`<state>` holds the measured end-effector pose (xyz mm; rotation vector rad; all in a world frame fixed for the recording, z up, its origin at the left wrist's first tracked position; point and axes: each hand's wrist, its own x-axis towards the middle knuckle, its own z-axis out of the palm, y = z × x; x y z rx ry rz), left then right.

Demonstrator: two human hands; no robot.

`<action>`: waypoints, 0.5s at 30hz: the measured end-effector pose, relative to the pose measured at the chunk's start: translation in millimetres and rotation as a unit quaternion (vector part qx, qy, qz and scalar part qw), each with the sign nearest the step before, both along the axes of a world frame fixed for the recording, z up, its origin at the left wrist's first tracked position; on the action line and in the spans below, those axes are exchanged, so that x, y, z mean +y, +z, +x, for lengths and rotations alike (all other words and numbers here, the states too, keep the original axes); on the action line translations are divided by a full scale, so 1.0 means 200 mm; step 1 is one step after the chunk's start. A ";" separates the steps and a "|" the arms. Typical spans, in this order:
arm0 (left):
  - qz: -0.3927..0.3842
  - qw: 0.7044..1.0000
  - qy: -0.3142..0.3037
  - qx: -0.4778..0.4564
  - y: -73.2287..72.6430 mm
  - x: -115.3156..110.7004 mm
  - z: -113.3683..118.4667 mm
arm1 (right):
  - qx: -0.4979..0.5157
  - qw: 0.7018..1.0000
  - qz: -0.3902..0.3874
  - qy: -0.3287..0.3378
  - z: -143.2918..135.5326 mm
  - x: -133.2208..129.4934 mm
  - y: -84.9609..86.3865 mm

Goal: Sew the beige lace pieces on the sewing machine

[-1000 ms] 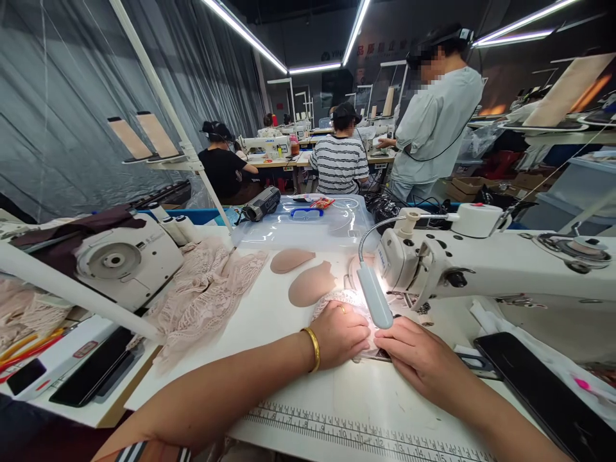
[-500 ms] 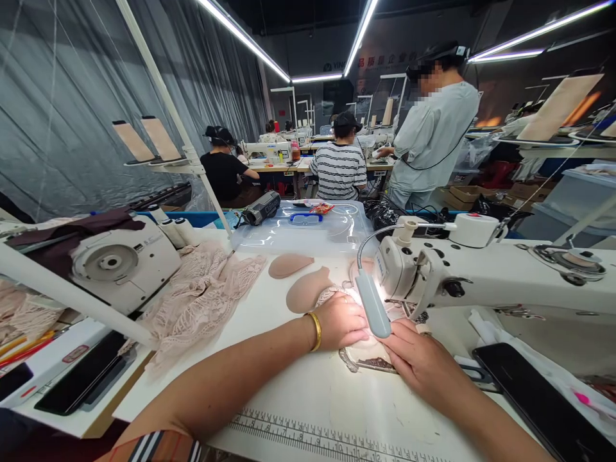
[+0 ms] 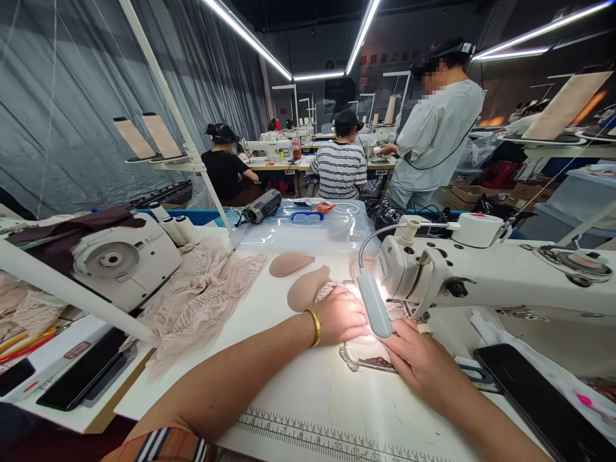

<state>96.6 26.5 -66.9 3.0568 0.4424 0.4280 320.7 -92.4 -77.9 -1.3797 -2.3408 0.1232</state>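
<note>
My left hand [image 3: 342, 317], with a gold bangle at the wrist, presses flat on a piece of beige lace fabric [image 3: 362, 351] under the head of the white sewing machine [image 3: 481, 269]. My right hand [image 3: 418, 360] lies on the same lace piece from the right, fingers spread over it. The machine's small lamp [image 3: 374, 307] shines between both hands and hides the needle. A beige foam cup [image 3: 306, 292] touches the far side of my left hand, and a second cup [image 3: 290, 263] lies behind it.
A heap of pink lace [image 3: 199, 296] lies left beside another machine [image 3: 120, 263]. A clear plastic box [image 3: 308, 226] stands behind the cups. Black phones rest at the right [image 3: 539, 396] and left [image 3: 79, 378]. A ruler strip [image 3: 337, 437] runs along the table's near edge. Other people work further back.
Both hands have slid the lace piece away from me, further under the machine's head. The lace's near edge now shows below my hands.
</note>
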 end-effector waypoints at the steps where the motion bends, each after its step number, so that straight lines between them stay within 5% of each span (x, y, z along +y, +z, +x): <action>1: -0.001 1.000 0.002 -0.001 0.00 0.00 0.00 | 0.000 1.000 0.001 0.000 0.00 0.00 0.00; 10: 0.001 0.998 0.063 -0.007 0.02 0.01 0.00 | -0.017 1.000 -0.020 -0.018 -0.01 0.01 0.00; 15: 0.000 0.996 0.088 0.005 0.05 -0.01 -0.02 | 0.062 0.998 -0.019 -0.006 -0.01 -0.01 0.02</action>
